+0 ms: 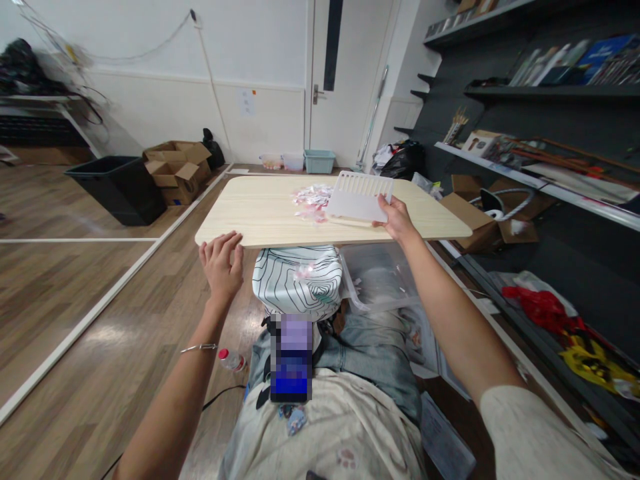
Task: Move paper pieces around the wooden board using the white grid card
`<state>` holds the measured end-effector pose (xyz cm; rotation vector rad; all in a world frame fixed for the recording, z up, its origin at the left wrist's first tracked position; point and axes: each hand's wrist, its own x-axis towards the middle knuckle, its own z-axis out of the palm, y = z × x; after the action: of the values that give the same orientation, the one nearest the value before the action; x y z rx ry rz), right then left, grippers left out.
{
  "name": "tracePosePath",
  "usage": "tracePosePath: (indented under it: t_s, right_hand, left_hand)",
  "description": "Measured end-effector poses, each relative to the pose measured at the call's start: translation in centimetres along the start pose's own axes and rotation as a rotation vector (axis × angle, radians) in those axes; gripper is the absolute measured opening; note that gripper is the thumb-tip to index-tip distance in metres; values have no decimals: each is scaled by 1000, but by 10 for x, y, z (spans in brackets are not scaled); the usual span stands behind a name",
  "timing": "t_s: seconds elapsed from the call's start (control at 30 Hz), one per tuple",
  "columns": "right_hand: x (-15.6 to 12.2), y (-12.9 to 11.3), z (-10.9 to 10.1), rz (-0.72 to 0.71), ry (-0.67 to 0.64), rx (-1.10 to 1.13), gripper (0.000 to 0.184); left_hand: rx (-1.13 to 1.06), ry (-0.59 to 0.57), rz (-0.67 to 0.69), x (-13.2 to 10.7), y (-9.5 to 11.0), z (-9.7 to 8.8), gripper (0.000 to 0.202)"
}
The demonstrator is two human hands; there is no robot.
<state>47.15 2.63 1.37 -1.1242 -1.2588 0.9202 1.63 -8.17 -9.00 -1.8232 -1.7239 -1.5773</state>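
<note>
My right hand (pixel 397 217) grips a flat white plastic panel (pixel 356 204) by its right edge; a row of slots runs along the panel's far side. The panel is tilted above a pale wooden tabletop (pixel 250 207). Just left of it, a loose pile of small white and pink packets (pixel 315 195) lies on the wood. My left hand (pixel 223 261) rests at the near left corner of the tabletop, fingers out over the edge and holding nothing.
Below the table's near edge stand a white patterned bag (pixel 295 293) and a clear plastic bin (pixel 380 283). A phone (pixel 291 360) hangs over my lap. A bottle (pixel 232 360) is on the floor. A black trash bin (pixel 123 190) and cardboard boxes (pixel 175 167) stand left; shelves (pixel 550 173) line the right.
</note>
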Motion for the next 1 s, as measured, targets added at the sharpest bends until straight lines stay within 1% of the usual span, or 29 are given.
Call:
tracePosePath:
  t_s: [0.3,0.6,1.0]
  right_hand:
    - [5,7,-4,-21,-3,31,65]
    - [8,10,-6,-37,-26,51,64]
    - [7,8,-4,-30,-12,35,64]
  left_hand:
    - [0,-4,-9,0,3,-1,38]
    - [-32,-44,-46,1,4,-3,39]
    - [-25,-27,-1,1,1,-5,49]
